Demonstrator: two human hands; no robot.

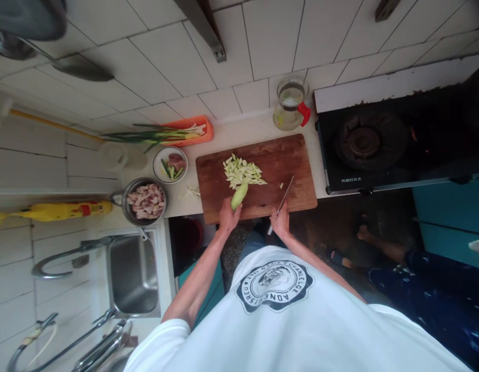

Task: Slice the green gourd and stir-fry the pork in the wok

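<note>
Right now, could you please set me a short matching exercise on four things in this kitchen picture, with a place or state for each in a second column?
Column one:
1. knife
2. pale green vegetable
3. pot of raw meat
4. glass jug

Column two:
A. stands by the wall behind the cutting board
B. held in the right hand
C. sits on the counter beside the sink
D. steadied on the board by the left hand, next to cut slices

Pairs: 1-B, 2-D, 3-C, 4-A
</note>
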